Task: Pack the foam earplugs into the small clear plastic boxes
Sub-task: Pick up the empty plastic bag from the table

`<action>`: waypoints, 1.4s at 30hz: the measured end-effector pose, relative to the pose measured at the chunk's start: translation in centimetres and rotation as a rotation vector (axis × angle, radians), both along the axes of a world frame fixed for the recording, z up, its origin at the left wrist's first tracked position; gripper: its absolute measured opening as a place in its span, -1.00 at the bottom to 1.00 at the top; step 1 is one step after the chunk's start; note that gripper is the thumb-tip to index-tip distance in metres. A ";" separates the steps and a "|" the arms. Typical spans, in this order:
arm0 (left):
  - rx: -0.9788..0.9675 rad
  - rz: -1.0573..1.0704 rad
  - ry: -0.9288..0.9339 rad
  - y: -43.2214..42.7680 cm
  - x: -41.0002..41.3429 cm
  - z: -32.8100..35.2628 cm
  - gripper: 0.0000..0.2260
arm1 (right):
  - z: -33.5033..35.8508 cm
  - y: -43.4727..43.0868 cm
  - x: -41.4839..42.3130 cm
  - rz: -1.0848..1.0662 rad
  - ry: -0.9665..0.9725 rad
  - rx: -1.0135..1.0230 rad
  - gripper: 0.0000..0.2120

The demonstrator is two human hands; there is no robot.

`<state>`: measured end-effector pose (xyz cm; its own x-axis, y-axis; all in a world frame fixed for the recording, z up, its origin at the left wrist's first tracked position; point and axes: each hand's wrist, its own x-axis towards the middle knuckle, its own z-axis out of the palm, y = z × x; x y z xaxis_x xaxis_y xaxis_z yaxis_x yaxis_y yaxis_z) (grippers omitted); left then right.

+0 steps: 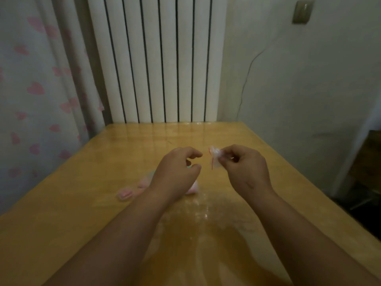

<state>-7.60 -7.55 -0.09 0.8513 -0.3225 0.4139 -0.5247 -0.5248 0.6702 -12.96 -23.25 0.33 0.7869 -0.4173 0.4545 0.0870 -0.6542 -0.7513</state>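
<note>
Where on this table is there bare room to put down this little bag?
The table is bare along its far edge by the radiator, and between the right hand, which pinches the bag, and the right edge. Crowded: under and beside the left hand, where pink pieces lie.

A glossy wooden table (268,162) stands before a white ribbed radiator (156,58). A heart-patterned curtain (37,79) hangs left; a pale wall (309,79) with a switch plate (302,12) rises right.

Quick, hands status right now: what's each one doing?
Left hand: fingers curled; whether it holds anything cannot be told.
Right hand: pinches a clear bag.
</note>
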 end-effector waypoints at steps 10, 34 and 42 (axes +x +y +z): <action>-0.153 -0.077 0.081 -7.6 -6.1 -1.1 -0.82 | -1.4 -6.1 -9.0 -0.155 -0.070 0.026 -0.94; -0.026 -0.594 0.207 -33.2 -21.2 -3.5 -0.78 | -8.9 -27.9 -29.2 -0.534 0.374 0.279 -0.93; -0.012 -0.642 0.243 -35.1 -22.1 -4.0 -0.81 | -11.3 -29.4 -30.7 -0.585 0.423 0.331 -0.79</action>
<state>-29.67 -42.60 -4.14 0.5623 -0.7907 0.2422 -0.5638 -0.1523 0.8117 -43.62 -52.69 -11.00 0.4769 -0.8773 -0.0540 -0.5383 -0.2430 -0.8070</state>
